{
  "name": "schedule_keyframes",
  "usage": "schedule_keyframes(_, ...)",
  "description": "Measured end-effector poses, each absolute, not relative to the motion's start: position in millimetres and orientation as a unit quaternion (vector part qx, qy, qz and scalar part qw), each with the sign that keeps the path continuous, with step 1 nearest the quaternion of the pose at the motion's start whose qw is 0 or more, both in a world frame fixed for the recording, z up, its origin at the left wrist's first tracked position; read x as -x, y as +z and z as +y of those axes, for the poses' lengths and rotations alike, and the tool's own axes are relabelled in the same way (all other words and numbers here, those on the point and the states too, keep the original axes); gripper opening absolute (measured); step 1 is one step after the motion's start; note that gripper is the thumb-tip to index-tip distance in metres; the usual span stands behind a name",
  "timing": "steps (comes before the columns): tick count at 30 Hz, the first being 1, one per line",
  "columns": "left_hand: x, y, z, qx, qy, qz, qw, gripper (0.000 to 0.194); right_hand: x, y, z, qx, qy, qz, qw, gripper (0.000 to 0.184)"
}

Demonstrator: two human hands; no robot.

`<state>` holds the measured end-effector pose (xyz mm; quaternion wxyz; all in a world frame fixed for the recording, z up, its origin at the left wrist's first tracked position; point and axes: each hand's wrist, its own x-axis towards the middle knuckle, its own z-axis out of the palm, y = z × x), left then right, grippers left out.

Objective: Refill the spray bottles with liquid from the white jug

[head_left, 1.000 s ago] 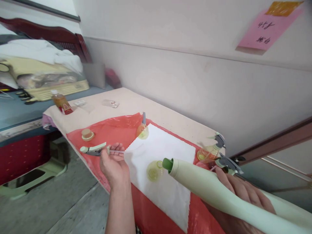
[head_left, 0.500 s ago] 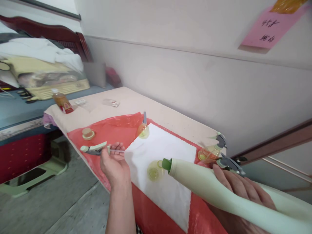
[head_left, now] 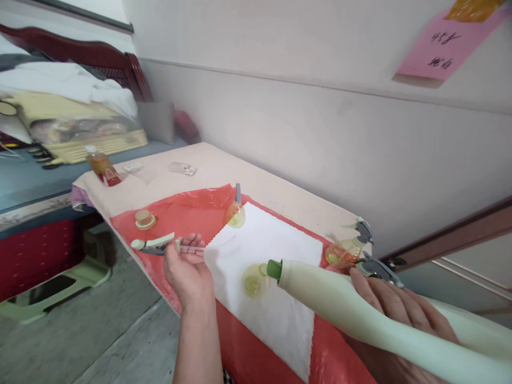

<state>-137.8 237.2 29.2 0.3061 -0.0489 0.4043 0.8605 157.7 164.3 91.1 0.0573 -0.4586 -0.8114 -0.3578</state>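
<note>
My left hand [head_left: 187, 269] is closed on a pale green spray pump head [head_left: 154, 245]; its thin dip tube points right across my fingers. My right hand [head_left: 394, 309] wraps a large pale green bottle [head_left: 352, 312], tilted so its dark green mouth [head_left: 274, 269] is just over a small round glass bottle [head_left: 253, 280] with yellowish liquid. That small bottle stands on a white cloth [head_left: 266, 277] spread over a red plastic sheet [head_left: 184, 213].
A second small glass bottle [head_left: 235, 213] stands at the cloth's far corner. A spray bottle with a grey trigger [head_left: 350, 246] is by the wall. Also on the table [head_left: 208, 170]: a tan cap [head_left: 144, 219] and an amber bottle [head_left: 102, 167]. A bed lies at left.
Nothing has visibly changed apart from a slight shift of the camera; both hands keep their hold in the same places.
</note>
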Motion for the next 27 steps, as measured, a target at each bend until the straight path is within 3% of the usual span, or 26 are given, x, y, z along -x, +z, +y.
schedule_keyframes(27,138.2,28.0,238.1,0.064,0.865,0.394,0.304,0.021,-162.3,98.3,168.8,0.415,-0.395,-0.82,0.019,0.048)
